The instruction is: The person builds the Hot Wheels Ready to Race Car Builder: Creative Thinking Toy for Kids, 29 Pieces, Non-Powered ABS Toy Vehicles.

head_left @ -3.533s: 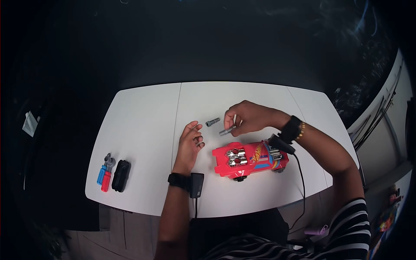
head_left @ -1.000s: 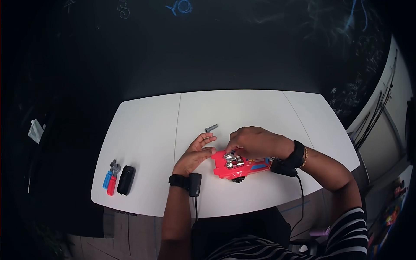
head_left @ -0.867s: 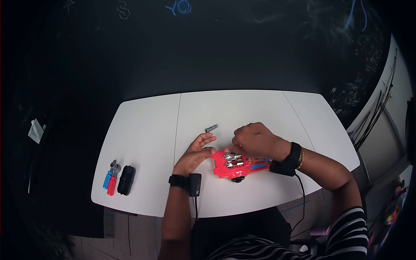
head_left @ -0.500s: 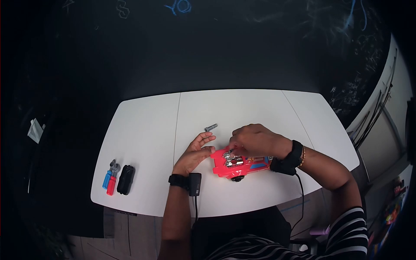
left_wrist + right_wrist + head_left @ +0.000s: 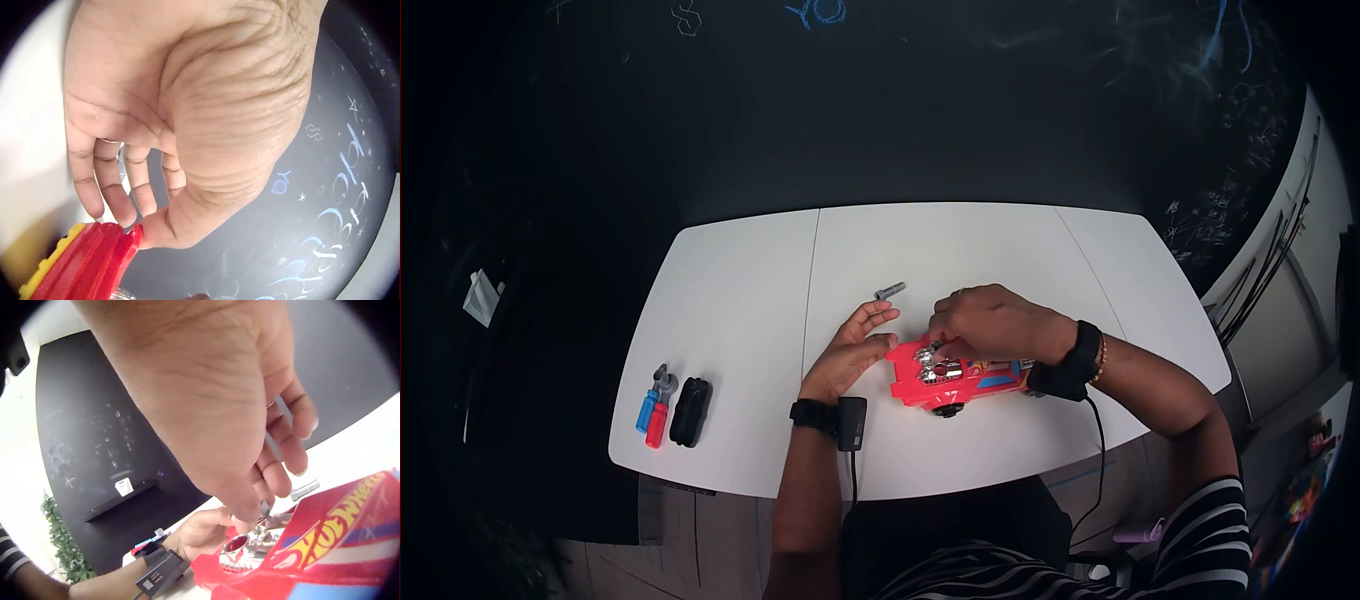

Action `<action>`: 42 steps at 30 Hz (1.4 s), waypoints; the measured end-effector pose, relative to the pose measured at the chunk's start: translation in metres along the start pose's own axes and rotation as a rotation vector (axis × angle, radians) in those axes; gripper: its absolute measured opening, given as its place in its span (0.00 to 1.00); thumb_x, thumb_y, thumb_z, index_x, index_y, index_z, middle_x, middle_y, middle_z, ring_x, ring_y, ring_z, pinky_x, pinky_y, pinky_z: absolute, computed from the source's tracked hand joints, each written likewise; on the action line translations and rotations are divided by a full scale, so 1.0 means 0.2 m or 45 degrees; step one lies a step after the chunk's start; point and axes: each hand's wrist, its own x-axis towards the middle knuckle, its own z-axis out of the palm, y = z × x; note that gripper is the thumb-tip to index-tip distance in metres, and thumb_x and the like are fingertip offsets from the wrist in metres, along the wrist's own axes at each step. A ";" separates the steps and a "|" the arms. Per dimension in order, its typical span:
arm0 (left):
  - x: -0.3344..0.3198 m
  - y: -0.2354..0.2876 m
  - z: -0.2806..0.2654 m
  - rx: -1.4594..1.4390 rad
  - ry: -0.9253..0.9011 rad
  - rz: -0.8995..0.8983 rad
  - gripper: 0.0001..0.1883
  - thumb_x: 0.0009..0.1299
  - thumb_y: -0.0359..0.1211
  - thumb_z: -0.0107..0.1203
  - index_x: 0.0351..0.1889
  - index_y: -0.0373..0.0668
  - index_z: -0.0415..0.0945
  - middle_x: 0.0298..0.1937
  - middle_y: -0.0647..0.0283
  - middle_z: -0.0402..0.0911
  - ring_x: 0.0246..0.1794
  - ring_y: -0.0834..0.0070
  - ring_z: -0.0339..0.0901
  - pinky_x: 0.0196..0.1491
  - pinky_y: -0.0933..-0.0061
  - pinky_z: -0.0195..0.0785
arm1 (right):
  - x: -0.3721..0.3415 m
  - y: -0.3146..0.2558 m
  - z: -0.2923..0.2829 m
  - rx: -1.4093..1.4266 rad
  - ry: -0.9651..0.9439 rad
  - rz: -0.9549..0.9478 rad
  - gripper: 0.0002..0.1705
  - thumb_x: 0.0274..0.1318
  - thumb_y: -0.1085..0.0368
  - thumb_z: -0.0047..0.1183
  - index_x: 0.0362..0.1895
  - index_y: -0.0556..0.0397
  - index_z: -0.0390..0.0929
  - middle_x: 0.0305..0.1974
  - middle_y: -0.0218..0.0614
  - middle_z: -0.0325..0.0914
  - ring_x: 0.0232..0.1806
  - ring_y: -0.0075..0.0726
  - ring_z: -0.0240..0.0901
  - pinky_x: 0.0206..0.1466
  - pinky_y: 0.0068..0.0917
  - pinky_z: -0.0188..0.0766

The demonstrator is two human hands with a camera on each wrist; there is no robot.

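A red toy car (image 5: 990, 381) with Hot Wheels lettering and a chrome engine (image 5: 245, 555) stands on the white table. My right hand (image 5: 990, 322) is over the engine, its thumb and index finger pinching a grey toy bolt (image 5: 265, 509) upright at the chrome part. Most of that bolt is hidden by the fingertips. At the car's left end, my left hand (image 5: 850, 353) has its thumb against the red corner, seen close up in the left wrist view. Its other fingers are loosely extended past the car. A second grey bolt (image 5: 890, 291) lies just beyond them.
On the table's left side lie a blue-handled tool (image 5: 647, 410), a red-handled tool (image 5: 657, 425) with grey heads, and a black case (image 5: 690, 412). A black cable (image 5: 1100, 455) hangs from the right wrist camera over the table edge. A blackboard wall (image 5: 880, 110) stands behind.
Since the oldest frame, my right hand has brought its bolt from above the table to the car's engine. My left hand has moved to the car's corner. Lately only the right fingers shift slightly.
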 end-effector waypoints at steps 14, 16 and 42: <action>0.00 0.00 0.00 0.012 0.011 0.019 0.32 0.70 0.23 0.63 0.71 0.47 0.65 0.72 0.61 0.68 0.48 0.84 0.81 0.58 0.73 0.73 | 0.03 0.01 -0.03 0.142 -0.053 0.055 0.18 0.64 0.47 0.63 0.40 0.48 0.86 0.40 0.32 0.83 0.47 0.41 0.82 0.53 0.38 0.77; 0.00 0.00 0.00 0.007 0.014 0.018 0.32 0.70 0.23 0.63 0.71 0.47 0.65 0.72 0.62 0.68 0.48 0.84 0.81 0.59 0.72 0.73 | 0.03 0.01 -0.04 0.112 -0.029 0.049 0.17 0.64 0.48 0.64 0.40 0.49 0.86 0.38 0.32 0.83 0.45 0.41 0.83 0.51 0.38 0.78; 0.02 -0.03 -0.03 -0.236 0.184 0.179 0.22 0.75 0.27 0.59 0.64 0.54 0.68 0.59 0.72 0.74 0.46 0.81 0.76 0.57 0.68 0.74 | 0.28 0.25 -0.14 0.317 -0.221 0.129 0.32 0.49 0.44 0.73 0.53 0.48 0.84 0.44 0.34 0.87 0.46 0.42 0.84 0.53 0.38 0.78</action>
